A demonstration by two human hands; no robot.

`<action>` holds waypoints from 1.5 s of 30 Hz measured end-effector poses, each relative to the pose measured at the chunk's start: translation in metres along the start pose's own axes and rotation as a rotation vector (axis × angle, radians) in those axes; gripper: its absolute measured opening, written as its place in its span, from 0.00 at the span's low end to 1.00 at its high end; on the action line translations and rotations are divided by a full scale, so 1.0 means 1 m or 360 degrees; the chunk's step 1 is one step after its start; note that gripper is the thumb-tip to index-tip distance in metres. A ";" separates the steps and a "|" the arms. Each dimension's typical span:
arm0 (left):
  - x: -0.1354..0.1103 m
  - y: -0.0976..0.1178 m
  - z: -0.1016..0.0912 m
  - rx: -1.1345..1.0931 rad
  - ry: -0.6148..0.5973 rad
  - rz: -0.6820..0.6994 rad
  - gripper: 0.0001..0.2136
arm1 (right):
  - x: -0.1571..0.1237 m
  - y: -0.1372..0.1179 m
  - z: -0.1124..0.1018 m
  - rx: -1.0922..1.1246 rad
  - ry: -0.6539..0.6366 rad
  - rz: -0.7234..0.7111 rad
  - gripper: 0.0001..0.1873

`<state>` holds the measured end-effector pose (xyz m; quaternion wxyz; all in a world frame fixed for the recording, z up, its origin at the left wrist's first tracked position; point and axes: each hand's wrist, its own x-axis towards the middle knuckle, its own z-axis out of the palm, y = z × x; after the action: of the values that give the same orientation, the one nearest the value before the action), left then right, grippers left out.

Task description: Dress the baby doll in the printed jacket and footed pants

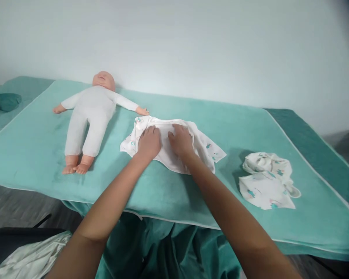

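Observation:
A white baby shirt [174, 164] with small coloured prints lies spread out in front of me, its plain inner side partly showing. My left hand [149, 142] rests on its left part, fingers stretched over the cloth. On the middle of the shirt lies my right hand [180, 141], thumb apart from the fingers. Neither hand visibly grips the fabric, though the fingertips are partly hard to make out. To the left, a baby doll [94, 104] in a white body suit lies on its back, arms spread. One doll hand almost touches the shirt's upper left corner.
A crumpled printed white garment [267, 180] lies on the right side of the bed. Green covers [221, 110] spread over the bed, which stands against a white wall [192, 46]. At lower left, pale cloth [31, 257] drapes over a dark chair [6, 244].

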<state>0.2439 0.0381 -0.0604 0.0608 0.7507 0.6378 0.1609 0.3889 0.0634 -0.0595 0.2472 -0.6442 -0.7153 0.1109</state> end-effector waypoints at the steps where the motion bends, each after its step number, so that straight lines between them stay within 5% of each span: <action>1: 0.007 -0.003 -0.003 0.0031 -0.0003 -0.0034 0.20 | 0.004 0.002 0.001 -0.0066 -0.0030 0.0082 0.22; 4: 0.022 -0.010 -0.018 0.0178 -0.0013 -0.0141 0.20 | 0.018 0.010 -0.001 -0.0175 -0.0060 0.0193 0.24; 8: 0.031 -0.012 -0.029 0.0278 0.0006 -0.0234 0.22 | 0.028 0.016 -0.006 -0.0263 0.0045 0.0071 0.29; 13: 0.044 -0.011 -0.018 0.0305 0.0092 -0.0239 0.27 | 0.038 0.021 -0.002 -0.0349 0.0035 -0.0031 0.34; 22: 0.065 -0.008 -0.020 0.0438 0.0102 -0.0359 0.21 | 0.048 0.025 0.002 -0.0340 -0.0169 -0.0185 0.37; 28: 0.080 -0.004 -0.013 0.0333 0.0067 -0.0441 0.24 | 0.048 0.026 0.006 -0.0265 -0.0108 -0.0107 0.32; 34: 0.075 -0.007 -0.002 0.0349 0.0282 -0.0366 0.30 | 0.049 0.028 0.006 -0.0197 -0.0094 -0.0090 0.39; 43: 0.077 -0.018 0.001 0.0245 0.0198 -0.0400 0.29 | 0.053 0.032 0.012 -0.0236 -0.0197 -0.0070 0.39; 45: 0.064 -0.019 0.000 0.0225 0.0196 -0.0273 0.28 | 0.054 0.032 0.012 -0.0234 -0.0233 -0.0061 0.37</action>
<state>0.2345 0.1045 -0.0559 -0.0180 0.6845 0.7120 0.1554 0.4082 0.1227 -0.0733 0.1485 -0.6371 -0.7497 0.1001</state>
